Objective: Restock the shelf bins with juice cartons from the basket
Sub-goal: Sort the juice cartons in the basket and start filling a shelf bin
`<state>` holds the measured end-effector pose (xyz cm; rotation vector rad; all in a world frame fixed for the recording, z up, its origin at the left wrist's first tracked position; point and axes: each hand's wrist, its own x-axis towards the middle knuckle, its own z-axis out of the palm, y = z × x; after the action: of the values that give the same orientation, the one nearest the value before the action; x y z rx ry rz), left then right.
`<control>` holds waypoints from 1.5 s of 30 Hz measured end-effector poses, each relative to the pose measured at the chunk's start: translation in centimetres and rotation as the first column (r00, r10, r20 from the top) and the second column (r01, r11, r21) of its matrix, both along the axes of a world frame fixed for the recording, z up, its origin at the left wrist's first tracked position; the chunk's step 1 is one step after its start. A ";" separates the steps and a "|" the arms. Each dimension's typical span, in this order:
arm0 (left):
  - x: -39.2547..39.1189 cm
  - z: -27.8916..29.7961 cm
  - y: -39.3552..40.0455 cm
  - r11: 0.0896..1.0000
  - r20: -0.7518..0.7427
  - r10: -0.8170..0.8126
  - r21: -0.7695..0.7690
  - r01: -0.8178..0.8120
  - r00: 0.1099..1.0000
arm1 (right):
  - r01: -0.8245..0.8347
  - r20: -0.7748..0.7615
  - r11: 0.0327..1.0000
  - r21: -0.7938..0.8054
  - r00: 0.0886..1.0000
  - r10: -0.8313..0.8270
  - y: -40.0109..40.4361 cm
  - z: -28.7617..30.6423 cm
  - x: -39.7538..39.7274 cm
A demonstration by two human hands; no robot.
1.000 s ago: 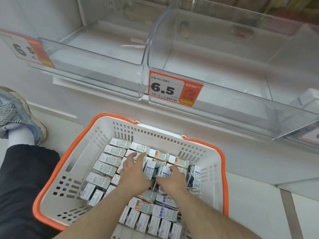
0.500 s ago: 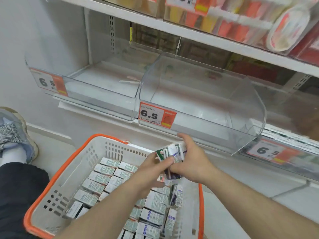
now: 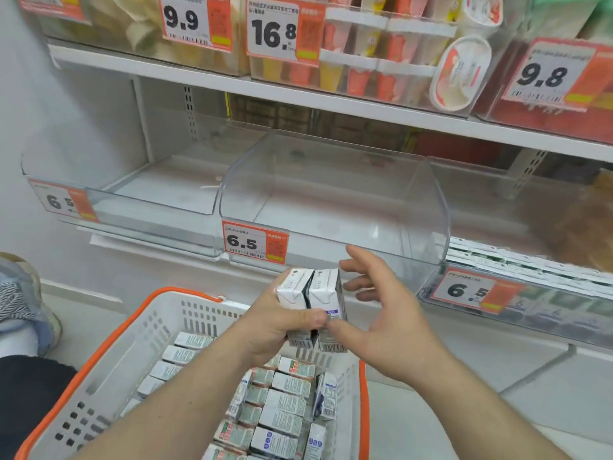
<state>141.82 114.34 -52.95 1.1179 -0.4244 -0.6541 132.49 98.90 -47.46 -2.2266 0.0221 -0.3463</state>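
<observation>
Since the earlier frame, the cartons (image 3: 311, 305) have risen at frame centre, gripped by the left hand (image 3: 282, 327); the right hand (image 3: 381, 313) has released, fingers spread. Basket (image 3: 109, 370) below; empty bin (image 3: 331, 200) above.

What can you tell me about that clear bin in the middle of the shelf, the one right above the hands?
The middle bin is see-through plastic with rounded corners, a tall back and a low front lip. It sits on the white shelf between two similar bins, and no cartons show inside. A price tag reading 6.5, white with an orange side, is fixed to its front left. Nothing touches it; the hands and cartons are just below its front.
</observation>
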 end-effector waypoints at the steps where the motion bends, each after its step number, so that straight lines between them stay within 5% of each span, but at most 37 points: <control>1: 0.1 0.4 -0.1 0.999 0.040 -0.031 0.039 0.029 0.999 | -0.004 0.001 1.000 -0.020 1.000 0.004 -0.4 0.1 0.0; 10: -0.5 2.8 -3.1 0.893 0.461 -0.241 0.451 0.009 0.854 | -0.072 -0.174 0.978 -0.195 0.984 0.038 -2.9 1.5 -0.2; 17: -0.5 3.3 -4.7 0.888 0.555 -0.294 0.460 0.007 0.778 | -0.119 -0.137 0.946 -0.301 0.987 0.080 -3.9 0.4 -0.4; 21: -0.5 4.3 -6.1 0.883 0.540 -0.287 0.469 0.001 0.791 | 0.005 0.004 0.960 -0.279 1.000 -0.004 -4.8 0.6 -0.7; 24: -0.8 5.0 -6.7 0.885 0.608 -0.233 0.457 -0.093 0.759 | 0.236 0.097 0.967 -0.100 0.969 -0.227 -5.7 0.8 -1.1; 28: -2.0 5.5 -7.5 0.809 0.847 -0.307 0.472 -0.350 0.434 | 0.351 0.022 0.805 0.478 0.912 -0.410 -6.5 1.7 -1.6; 30: -2.2 5.6 -8.5 0.845 0.907 -0.189 0.345 -0.408 0.376 | 0.347 -0.013 0.746 0.568 0.910 -0.414 -6.6 1.9 -1.8; 34: -1.9 7.3 -10.4 0.886 0.930 -0.045 0.205 -0.415 0.365 | 0.441 0.037 0.733 0.518 0.845 -0.534 -7.1 3.0 -2.6; 38: -1.8 10.1 -14.0 0.876 0.866 -0.049 0.277 -0.395 0.498 | 0.478 0.186 0.703 0.526 0.742 -0.644 -9.8 7.6 -3.4; 42: 0.1 9.7 -17.2 0.637 0.794 -0.338 0.588 -0.499 0.505 | 0.738 0.199 0.588 0.331 0.554 -0.808 -16.6 10.4 0.8; 45: 0.6 8.1 -17.9 0.527 0.745 -0.461 0.667 -0.527 0.482 | 0.767 0.073 0.642 0.022 0.639 -0.766 -19.5 10.1 5.0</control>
<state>142.42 96.46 -44.85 2.5126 -1.0451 -0.0817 137.50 79.40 -37.39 -2.0995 0.9666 -0.8939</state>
